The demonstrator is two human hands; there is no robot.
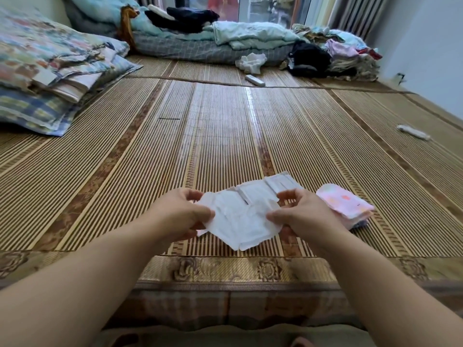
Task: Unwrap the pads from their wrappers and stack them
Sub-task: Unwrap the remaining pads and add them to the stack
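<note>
A white pad point(241, 221), opened out flat, is held just above the bamboo mat point(175, 159) near its front edge. My left hand point(180, 216) pinches its left end and my right hand point(303, 214) pinches its right end. Behind it an unwrapped white pad point(263, 190) lies stretched on the mat, partly hidden by the held one. To the right of my right hand sits a small pile of pink patterned wrapped pads point(345, 205).
Folded quilts and pillows point(50, 71) fill the left side. Bedding and heaps of clothes point(250, 38) line the far edge. A white remote point(254, 80) lies at the back, and a rolled white object point(412, 132) lies at the right.
</note>
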